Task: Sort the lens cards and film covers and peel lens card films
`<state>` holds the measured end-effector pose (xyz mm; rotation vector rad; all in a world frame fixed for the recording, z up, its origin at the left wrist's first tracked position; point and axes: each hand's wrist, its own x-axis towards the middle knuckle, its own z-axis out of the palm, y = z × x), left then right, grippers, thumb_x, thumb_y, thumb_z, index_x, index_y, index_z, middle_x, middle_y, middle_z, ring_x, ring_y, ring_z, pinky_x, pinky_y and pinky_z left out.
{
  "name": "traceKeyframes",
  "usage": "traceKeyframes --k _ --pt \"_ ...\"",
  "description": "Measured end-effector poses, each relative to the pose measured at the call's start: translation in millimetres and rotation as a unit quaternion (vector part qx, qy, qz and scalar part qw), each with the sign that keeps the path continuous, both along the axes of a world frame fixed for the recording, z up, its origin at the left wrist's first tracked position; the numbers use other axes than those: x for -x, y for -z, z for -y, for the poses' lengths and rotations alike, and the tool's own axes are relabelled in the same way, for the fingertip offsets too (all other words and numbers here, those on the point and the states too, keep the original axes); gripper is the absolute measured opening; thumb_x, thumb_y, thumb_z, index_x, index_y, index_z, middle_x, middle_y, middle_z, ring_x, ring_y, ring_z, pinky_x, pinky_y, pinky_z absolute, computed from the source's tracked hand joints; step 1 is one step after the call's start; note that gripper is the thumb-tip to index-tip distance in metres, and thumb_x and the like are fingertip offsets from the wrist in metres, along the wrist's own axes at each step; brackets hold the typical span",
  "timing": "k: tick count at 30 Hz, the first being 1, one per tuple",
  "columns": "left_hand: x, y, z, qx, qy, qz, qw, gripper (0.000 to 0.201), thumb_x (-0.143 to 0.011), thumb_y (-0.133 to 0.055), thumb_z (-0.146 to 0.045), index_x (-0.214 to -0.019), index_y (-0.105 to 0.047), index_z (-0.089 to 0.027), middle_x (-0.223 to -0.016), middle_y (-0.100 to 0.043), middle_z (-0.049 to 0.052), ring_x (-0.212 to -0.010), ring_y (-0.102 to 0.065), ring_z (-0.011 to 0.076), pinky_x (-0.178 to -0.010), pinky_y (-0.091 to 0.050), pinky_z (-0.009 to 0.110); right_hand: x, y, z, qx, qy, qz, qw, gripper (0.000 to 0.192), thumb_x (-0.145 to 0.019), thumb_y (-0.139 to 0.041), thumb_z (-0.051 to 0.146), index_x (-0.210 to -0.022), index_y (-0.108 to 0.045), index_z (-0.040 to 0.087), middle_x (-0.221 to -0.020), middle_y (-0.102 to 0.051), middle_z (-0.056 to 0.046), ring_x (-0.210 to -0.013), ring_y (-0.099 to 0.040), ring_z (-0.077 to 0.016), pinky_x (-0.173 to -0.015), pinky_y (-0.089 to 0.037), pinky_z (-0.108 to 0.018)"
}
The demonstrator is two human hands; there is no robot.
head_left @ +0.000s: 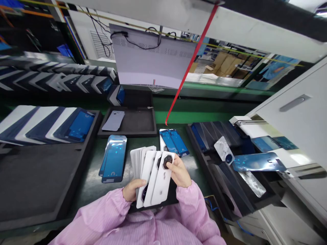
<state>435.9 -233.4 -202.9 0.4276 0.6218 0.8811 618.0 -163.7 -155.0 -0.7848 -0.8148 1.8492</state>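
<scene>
My left hand point(132, 190) grips from below a fanned stack of white phone back covers point(148, 170), each with a dark round camera cutout. At the stack's right side, my right hand point(180, 172) pinches the frontmost cover point(163, 180) near its cutout. Both sleeves are pink. On the green bench just left of the stack lie blue-filmed panels point(113, 158). Two more blue panels point(175, 142) lie just behind my right hand.
A black tray point(129, 131) behind holds one grey cover point(113, 120). Left trays point(38, 177) carry rows of overlapped covers and blue films. On the right stand a dark rack point(224, 177) of parts, peeled films point(258, 161) and a white machine point(301, 119). A red strap point(190, 64) hangs down.
</scene>
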Motion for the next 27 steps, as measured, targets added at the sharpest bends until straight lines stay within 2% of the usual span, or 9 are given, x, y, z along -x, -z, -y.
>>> traceKeyframes --k 4,7,10,13,15,17,22,25,27 --pt "-0.7 -1.9 0.7 -0.006 -0.006 -0.008 1.0 0.027 -0.062 -0.069 -0.034 -0.067 -0.072 -0.007 -0.056 -0.069 0.01 -0.055 -0.064 0.0235 -0.058 -0.045 0.032 2.1 -5.2 -2.6 -0.002 0.005 0.011 1.0 0.035 -0.062 -0.081 0.02 -0.091 -0.06 0.02 -0.079 -0.067 0.002 -0.068 -0.062 -0.0123 -0.065 -0.049 -0.023" --pt "-2.8 -11.1 -1.0 -0.026 -0.019 0.003 0.999 0.028 -0.061 -0.068 -0.037 -0.069 -0.071 -0.01 -0.06 -0.068 0.009 -0.057 -0.061 0.0211 -0.06 -0.045 0.032 -12.9 -4.7 -9.8 0.015 0.076 -0.006 0.997 0.037 -0.064 -0.079 0.02 -0.097 -0.061 0.022 -0.084 -0.069 0.002 -0.075 -0.064 -0.0135 -0.073 -0.051 -0.026" --pt "-4.0 -19.7 -5.0 -0.084 -0.053 0.031 0.995 0.051 -0.055 -0.07 -0.04 -0.098 -0.068 -0.012 -0.084 -0.069 0.01 -0.072 -0.06 0.0218 -0.067 -0.044 0.032 -31.2 5.5 -18.2 0.052 0.162 -0.027 0.985 0.023 -0.069 -0.075 0.024 -0.089 -0.064 0.023 -0.084 -0.07 0.002 -0.084 -0.065 -0.0151 -0.085 -0.05 -0.032" --pt "-3.3 -22.0 -9.9 -0.193 -0.065 0.059 0.977 0.083 -0.053 -0.072 -0.038 -0.129 -0.048 -0.018 -0.105 -0.062 0.011 -0.081 -0.055 0.0216 -0.072 -0.042 0.033 -36.8 19.1 -21.3 0.075 0.197 -0.024 0.977 0.015 -0.073 -0.072 0.028 -0.084 -0.065 0.021 -0.084 -0.071 -0.001 -0.092 -0.065 -0.0189 -0.091 -0.048 -0.038" --pt "-2.2 -20.5 -12.1 -0.251 -0.061 0.067 0.964 0.089 -0.053 -0.073 -0.039 -0.133 -0.041 -0.02 -0.105 -0.06 0.011 -0.08 -0.053 0.0211 -0.071 -0.04 0.034 -31.0 24.2 -19.1 0.075 0.221 -0.019 0.972 0.017 -0.073 -0.072 0.028 -0.087 -0.066 0.021 -0.088 -0.071 -0.003 -0.093 -0.065 -0.0207 -0.092 -0.048 -0.042" --pt "-1.0 -19.0 -13.1 -0.284 -0.061 0.059 0.955 0.083 -0.054 -0.072 -0.042 -0.129 -0.044 -0.019 -0.1 -0.06 0.01 -0.079 -0.052 0.021 -0.071 -0.039 0.034 -22.4 24.1 -15.1 0.058 0.244 -0.006 0.968 0.021 -0.072 -0.073 0.026 -0.091 -0.065 0.021 -0.091 -0.071 -0.002 -0.092 -0.065 -0.0207 -0.092 -0.047 -0.043" --pt "1.6 -21.5 -11.8 -0.26 -0.079 0.019 0.962 0.067 -0.061 -0.066 -0.041 -0.121 -0.049 -0.016 -0.089 -0.06 0.008 -0.077 -0.049 0.0195 -0.069 -0.037 0.032 -27.6 3.5 -9.6 -0.045 0.277 0.088 0.956 0.03 -0.07 -0.075 0.026 -0.097 -0.061 0.022 -0.095 -0.068 -0.001 -0.09 -0.064 -0.019 -0.091 -0.046 -0.041" --pt "3.8 -21.5 -11.6 -0.234 -0.111 -0.016 0.966 0.063 -0.064 -0.065 -0.037 -0.122 -0.049 -0.018 -0.094 -0.06 0.007 -0.079 -0.051 0.0198 -0.071 -0.038 0.033 -54.2 -26.4 -7.8 -0.179 0.334 0.216 0.9 0.031 -0.071 -0.074 0.026 -0.098 -0.058 0.022 -0.097 -0.066 -0.002 -0.089 -0.063 -0.0189 -0.089 -0.046 -0.04" --pt "6.1 -20.4 -12.4 -0.237 -0.115 -0.05 0.963 0.061 -0.065 -0.066 -0.036 -0.121 -0.05 -0.02 -0.098 -0.06 0.007 -0.082 -0.052 0.0211 -0.075 -0.039 0.035 -68.4 -53.3 -5.5 -0.296 0.277 0.318 0.857 0.027 -0.073 -0.071 0.022 -0.096 -0.058 0.022 -0.102 -0.066 -0.006 -0.096 -0.061 -0.0221 -0.089 -0.046 -0.042"
